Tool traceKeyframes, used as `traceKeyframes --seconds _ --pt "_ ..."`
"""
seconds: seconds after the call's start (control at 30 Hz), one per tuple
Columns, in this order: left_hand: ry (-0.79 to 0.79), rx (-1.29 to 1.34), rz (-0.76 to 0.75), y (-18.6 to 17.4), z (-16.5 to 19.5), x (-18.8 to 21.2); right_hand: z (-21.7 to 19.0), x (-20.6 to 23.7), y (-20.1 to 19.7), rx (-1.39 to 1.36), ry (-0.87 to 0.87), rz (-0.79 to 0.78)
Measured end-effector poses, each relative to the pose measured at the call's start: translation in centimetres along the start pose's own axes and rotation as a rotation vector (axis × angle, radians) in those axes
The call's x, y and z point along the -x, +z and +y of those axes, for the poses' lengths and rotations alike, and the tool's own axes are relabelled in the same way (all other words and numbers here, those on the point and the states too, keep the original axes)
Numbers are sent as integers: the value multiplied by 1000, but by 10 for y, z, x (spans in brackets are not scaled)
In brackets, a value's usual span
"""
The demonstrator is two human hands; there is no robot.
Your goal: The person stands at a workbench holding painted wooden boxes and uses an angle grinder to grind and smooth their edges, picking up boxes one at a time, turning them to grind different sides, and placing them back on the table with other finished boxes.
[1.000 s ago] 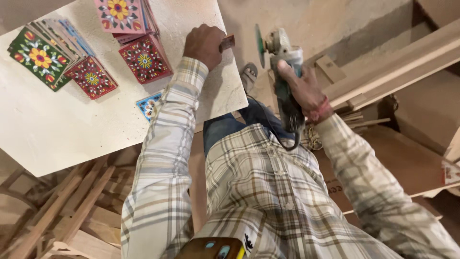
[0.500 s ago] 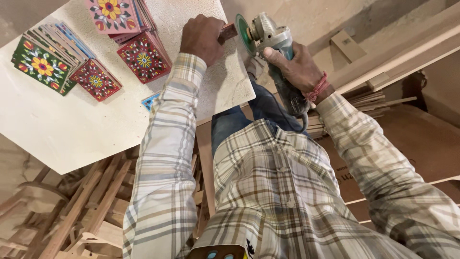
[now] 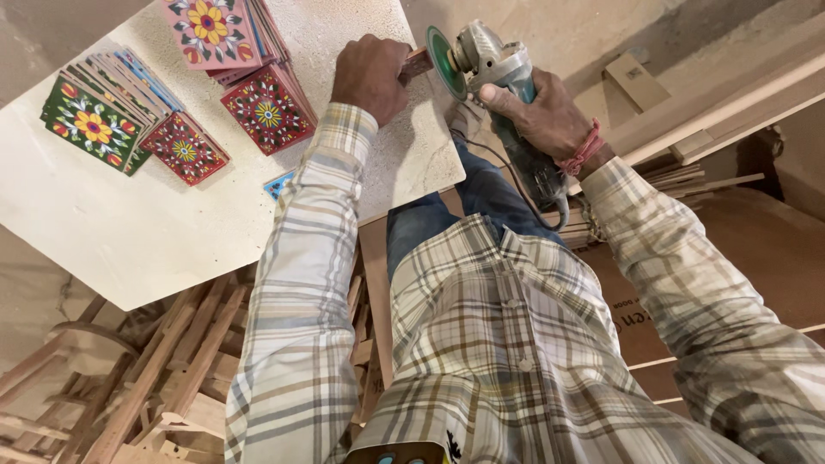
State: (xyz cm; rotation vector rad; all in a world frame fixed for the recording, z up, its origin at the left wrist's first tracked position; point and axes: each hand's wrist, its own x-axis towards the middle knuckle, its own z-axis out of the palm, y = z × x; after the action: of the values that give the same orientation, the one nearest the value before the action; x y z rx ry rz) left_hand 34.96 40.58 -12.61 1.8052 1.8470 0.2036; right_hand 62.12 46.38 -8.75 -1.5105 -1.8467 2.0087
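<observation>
The right hand (image 3: 537, 107) is wrapped tight round the grey body of an angle grinder (image 3: 498, 77), whose green disc (image 3: 447, 62) stands on edge just left of its thumb. The left hand (image 3: 371, 76) is closed over a small reddish piece (image 3: 417, 62) at the worktop (image 3: 129, 241) edge; only its end shows, seemingly touching the disc. Left of that hand lie stacks of painted floral tiles (image 3: 266, 110), red, pink and green.
</observation>
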Motion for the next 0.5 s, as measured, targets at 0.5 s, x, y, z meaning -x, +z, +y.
traceKeyframes --seconds 0.5 --pt "-16 -41 -92 -1 1 -7 10 -12 -1 -29 67 -9"
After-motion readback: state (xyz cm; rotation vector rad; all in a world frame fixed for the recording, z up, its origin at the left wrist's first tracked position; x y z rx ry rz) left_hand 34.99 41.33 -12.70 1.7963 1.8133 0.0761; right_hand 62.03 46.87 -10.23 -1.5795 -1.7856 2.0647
